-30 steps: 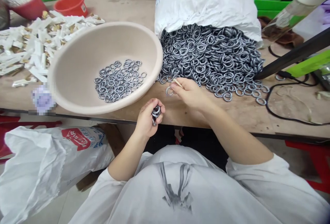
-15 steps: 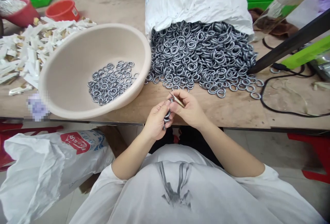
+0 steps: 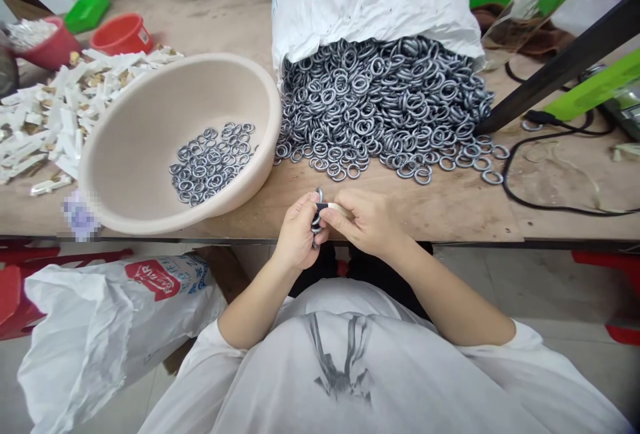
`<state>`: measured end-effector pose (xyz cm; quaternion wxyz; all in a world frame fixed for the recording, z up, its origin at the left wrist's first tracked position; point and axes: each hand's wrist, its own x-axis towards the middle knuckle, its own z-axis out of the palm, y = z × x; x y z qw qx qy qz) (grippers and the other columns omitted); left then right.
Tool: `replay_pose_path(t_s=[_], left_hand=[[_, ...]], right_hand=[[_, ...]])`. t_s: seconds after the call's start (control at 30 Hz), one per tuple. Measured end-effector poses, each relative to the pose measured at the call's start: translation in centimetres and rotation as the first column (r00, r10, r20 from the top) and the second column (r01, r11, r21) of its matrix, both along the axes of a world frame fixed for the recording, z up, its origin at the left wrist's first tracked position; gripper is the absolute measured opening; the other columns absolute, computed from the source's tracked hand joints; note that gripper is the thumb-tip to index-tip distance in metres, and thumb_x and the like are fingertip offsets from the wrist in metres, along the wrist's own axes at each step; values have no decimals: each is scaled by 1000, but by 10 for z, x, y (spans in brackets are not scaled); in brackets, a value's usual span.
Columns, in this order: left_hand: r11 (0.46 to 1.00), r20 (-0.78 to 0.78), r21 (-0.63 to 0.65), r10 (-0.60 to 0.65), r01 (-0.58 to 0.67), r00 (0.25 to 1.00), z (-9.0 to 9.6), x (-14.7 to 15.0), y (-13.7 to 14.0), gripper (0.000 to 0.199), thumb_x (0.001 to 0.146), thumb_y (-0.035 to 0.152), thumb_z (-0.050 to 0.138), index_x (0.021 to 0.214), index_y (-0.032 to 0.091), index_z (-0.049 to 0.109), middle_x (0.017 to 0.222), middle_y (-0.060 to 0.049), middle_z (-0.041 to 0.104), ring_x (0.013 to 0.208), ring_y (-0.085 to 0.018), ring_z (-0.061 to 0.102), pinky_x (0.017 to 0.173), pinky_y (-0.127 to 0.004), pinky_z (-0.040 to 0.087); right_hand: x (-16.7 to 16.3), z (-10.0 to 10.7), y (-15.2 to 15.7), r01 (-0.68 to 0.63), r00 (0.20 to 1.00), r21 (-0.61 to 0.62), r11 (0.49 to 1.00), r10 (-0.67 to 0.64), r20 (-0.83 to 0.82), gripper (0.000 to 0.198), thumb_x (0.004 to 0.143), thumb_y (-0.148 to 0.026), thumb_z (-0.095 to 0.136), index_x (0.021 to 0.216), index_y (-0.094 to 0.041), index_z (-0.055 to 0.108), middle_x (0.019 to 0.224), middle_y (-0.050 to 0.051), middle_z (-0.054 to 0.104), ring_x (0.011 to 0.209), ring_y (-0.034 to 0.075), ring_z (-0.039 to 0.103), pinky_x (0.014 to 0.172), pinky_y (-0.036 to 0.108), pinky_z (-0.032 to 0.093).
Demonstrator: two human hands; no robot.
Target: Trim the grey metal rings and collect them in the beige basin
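Right of the basin [image 3: 150, 134], my left hand [image 3: 296, 234] clutches rings [image 3: 316, 223], my right hand [image 3: 371, 219] pinches a tool [image 3: 336, 207], seemingly working one; steadiness matters next

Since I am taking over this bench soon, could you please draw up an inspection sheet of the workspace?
Surface: brown tabletop with a few small dark marks.
Job's things: heap of grey rings at the mouth of a white sack; a smaller batch of rings in the beige basin.
Clutter: white pieces piled left of the basin; red bowl and green tray behind them.
Grips: left grip closed on several rings; right grip pinching a pale tool, type unclear.
Cables: black cord looping near outlying rings at the right.
Surroundings: second white sack below the table edge at left.
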<state>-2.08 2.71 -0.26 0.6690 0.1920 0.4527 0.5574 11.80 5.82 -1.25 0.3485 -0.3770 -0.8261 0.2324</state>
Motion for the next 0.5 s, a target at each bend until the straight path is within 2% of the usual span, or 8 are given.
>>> replay_pose_path(t_s=[0.13,0.2,0.27,0.3,0.37,0.43,0.5], left_hand=[[995,-12,37,-88,88,996,-2,-5,-5,42,73,44,79,71,18,47,52,8,46,38,-2,31,34,-12,22],[979,-32,73,-191,193,981,-3,-7,-9,43,75,47,77,69,18,47,51,6,47,37,-1,31,33,-13,21],[957,-50,99,-267,271,962,-4,-11,-13,44,77,50,76,67,17,48,51,5,47,35,-1,31,34,-13,20],[957,-53,103,-266,270,963,-3,-13,-14,44,78,50,75,67,16,48,51,5,47,35,-1,31,34,-14,21],[976,-50,103,-188,193,981,-3,-19,-14,42,77,47,76,67,16,48,52,6,48,35,-1,33,34,-14,22],[988,-52,94,-114,119,992,-2,-26,-11,38,76,43,77,71,16,52,54,6,49,36,-1,34,35,-14,23],[992,-55,78,-91,95,994,-2,-32,-8,31,75,40,77,78,15,59,55,5,51,36,-1,35,35,-14,23]], right_hand=[[1,-3,8,-37,999,-133,990,36,-6,48,98,-55,45,64,-21,44,59,-2,45,56,12,41,58,28,26],[5,-5,19,65,998,-203,977,-62,22,49,98,-56,44,63,-22,43,57,-3,44,55,13,41,57,28,25],[9,-5,32,227,973,-225,948,-209,101,49,98,-55,44,62,-22,45,55,-2,44,56,14,42,57,28,25],[9,-3,38,278,956,-214,937,-248,155,48,98,-54,44,63,-22,48,57,-1,47,57,15,44,58,29,26],[3,3,47,313,926,-165,935,-262,271,41,98,-52,48,74,-21,60,65,2,59,64,18,53,60,29,28],[-10,11,54,294,894,-92,951,-240,380,31,95,-50,56,95,-21,67,83,6,71,75,22,61,64,30,31],[-28,18,61,270,839,-29,963,-220,498,31,92,-44,63,110,-20,67,103,12,74,86,27,65,67,31,35]])
